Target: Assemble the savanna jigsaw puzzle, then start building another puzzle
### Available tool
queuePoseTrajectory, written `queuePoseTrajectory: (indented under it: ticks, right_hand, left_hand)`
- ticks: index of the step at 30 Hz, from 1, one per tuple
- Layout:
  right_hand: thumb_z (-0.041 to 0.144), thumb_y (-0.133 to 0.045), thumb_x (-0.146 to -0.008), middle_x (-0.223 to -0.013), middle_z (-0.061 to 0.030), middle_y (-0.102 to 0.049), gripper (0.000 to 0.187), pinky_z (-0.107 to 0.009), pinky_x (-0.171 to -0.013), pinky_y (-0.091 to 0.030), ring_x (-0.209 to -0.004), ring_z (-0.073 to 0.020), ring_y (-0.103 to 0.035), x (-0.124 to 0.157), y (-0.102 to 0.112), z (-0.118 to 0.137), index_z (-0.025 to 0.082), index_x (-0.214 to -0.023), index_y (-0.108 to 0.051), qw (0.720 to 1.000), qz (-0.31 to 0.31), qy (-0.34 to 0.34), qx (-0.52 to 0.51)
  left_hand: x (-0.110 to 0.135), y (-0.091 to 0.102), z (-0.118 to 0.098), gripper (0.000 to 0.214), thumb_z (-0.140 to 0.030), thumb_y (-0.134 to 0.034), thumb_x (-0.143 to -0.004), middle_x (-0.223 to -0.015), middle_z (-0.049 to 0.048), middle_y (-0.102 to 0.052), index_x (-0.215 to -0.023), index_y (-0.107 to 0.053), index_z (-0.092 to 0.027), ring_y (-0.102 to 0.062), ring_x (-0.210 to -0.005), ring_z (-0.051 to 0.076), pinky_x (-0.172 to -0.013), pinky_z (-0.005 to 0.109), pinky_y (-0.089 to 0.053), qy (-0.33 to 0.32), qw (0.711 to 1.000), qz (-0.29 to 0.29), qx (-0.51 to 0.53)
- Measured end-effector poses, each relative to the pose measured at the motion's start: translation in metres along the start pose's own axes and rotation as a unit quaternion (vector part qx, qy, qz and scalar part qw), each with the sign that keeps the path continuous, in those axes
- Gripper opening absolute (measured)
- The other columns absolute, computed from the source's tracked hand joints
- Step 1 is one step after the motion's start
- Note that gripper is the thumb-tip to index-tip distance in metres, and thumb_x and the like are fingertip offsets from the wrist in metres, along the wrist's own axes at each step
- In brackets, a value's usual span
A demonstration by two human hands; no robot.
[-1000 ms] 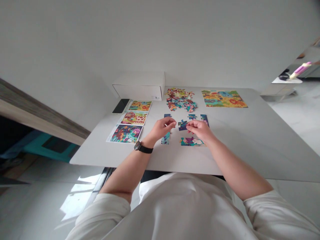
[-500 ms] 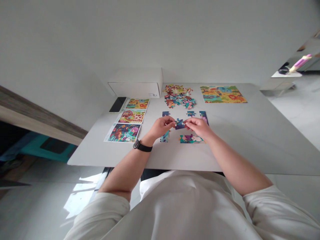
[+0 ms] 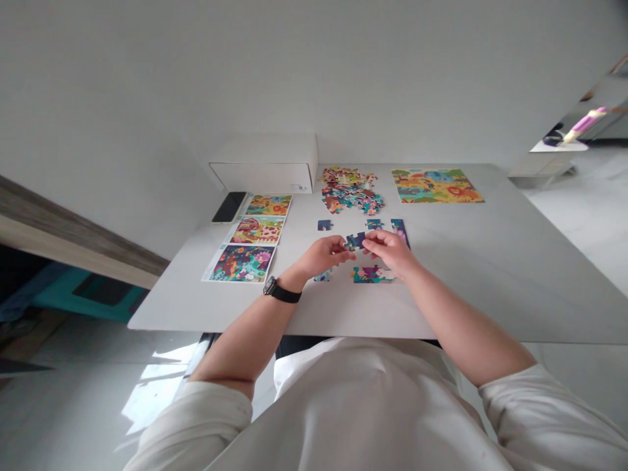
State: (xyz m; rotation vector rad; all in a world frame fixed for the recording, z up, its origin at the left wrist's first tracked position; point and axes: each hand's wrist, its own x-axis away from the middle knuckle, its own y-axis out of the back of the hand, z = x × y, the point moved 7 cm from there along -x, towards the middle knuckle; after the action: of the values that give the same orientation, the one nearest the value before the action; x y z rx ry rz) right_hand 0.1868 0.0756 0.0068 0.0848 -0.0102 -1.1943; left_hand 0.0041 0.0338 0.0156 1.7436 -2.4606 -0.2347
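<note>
My left hand (image 3: 324, 256) and my right hand (image 3: 389, 249) meet over the middle of the white table (image 3: 490, 275), both pinching a dark blue puzzle piece (image 3: 355, 241) held between their fingertips. A black watch sits on my left wrist. Under the hands lie partly joined puzzle pieces: a colourful strip (image 3: 371, 274) below my right hand and a bit (image 3: 322, 277) below my left. Single blue pieces lie just beyond, one at the left (image 3: 324, 225) and a dark strip (image 3: 400, 230) at the right.
A heap of loose puzzle pieces (image 3: 350, 190) lies further back. A finished puzzle (image 3: 434, 185) is at the back right. Three picture cards (image 3: 257, 230) and a black phone (image 3: 228, 207) lie at the left, behind them a white box (image 3: 265, 165).
The hands came together on the blue piece; my left hand moved right and took hold of it too. The camera view shifted slightly.
</note>
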Motion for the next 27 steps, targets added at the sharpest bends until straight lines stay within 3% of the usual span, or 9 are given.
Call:
queuePoseTrajectory:
  ticks: [2,7,12,18,22,27]
  right_hand:
    - [0.067,-0.090,-0.074,-0.089,-0.0024,-0.076,0.051,-0.031,-0.064,-0.056,-0.080,-0.0216,-0.074,-0.001,0.004,0.000,0.025,-0.097,-0.073,1.000,-0.020,0.002,-0.018]
    - [0.067,-0.083,-0.084,-0.080,-0.0012,-0.074,0.044,-0.035,-0.068,-0.058,-0.073,-0.0209,-0.071,-0.002,0.004,0.003,0.026,-0.097,-0.076,0.998,-0.007,0.040,0.053]
    - [0.065,-0.076,-0.092,-0.080,-0.0019,-0.075,0.040,-0.035,-0.069,-0.057,-0.073,-0.0213,-0.070,-0.002,-0.002,0.001,0.025,-0.099,-0.077,0.990,0.020,0.065,0.120]
    - [0.052,-0.082,-0.090,-0.110,-0.0062,-0.077,0.034,-0.036,-0.075,-0.062,-0.086,-0.0210,-0.072,0.000,0.003,0.006,0.027,-0.109,-0.068,0.974,-0.035,0.137,0.175]
    - [0.036,-0.083,-0.088,-0.128,-0.0103,-0.072,0.036,-0.036,-0.072,-0.063,-0.099,-0.0240,-0.073,0.008,-0.001,0.016,0.028,-0.118,-0.063,0.948,-0.028,0.217,0.233]
    - [0.023,-0.080,-0.090,-0.143,-0.0144,-0.067,0.037,-0.039,-0.081,-0.065,-0.120,-0.0294,-0.070,0.016,-0.008,0.028,0.028,-0.122,-0.062,0.916,-0.011,0.288,0.279]
  left_hand:
    - [0.001,-0.002,-0.003,0.044,-0.057,-0.088,-0.083,-0.091,0.0075,-0.080,-0.091,-0.068,-0.018,-0.067,-0.075,0.015,-0.067,0.026,-0.049,-0.012,0.999,0.016,-0.050]
    - [0.004,0.010,-0.011,0.042,-0.058,-0.077,-0.091,-0.085,0.0032,-0.073,-0.102,-0.071,-0.018,-0.060,-0.070,0.014,-0.064,0.026,-0.045,-0.038,0.995,-0.042,-0.086]
    - [0.005,0.010,-0.006,0.035,-0.053,-0.075,-0.090,-0.071,0.0002,-0.067,-0.086,-0.069,-0.019,-0.053,-0.059,0.011,-0.055,0.024,-0.039,0.020,0.996,-0.027,-0.082]
    - [0.004,0.017,0.006,0.036,-0.052,-0.082,-0.083,-0.065,-0.0006,-0.064,-0.080,-0.067,-0.019,-0.048,-0.050,0.009,-0.047,0.022,-0.034,0.078,0.993,-0.094,0.004]
    - [0.003,0.021,0.010,0.038,-0.051,-0.085,-0.079,-0.064,-0.0014,-0.062,-0.077,-0.065,-0.019,-0.048,-0.049,0.008,-0.046,0.022,-0.035,0.096,0.986,-0.120,0.058]
    - [0.004,0.020,0.009,0.042,-0.054,-0.087,-0.078,-0.066,-0.0006,-0.063,-0.075,-0.064,-0.019,-0.047,-0.049,0.008,-0.045,0.022,-0.035,0.091,0.986,-0.118,0.074]
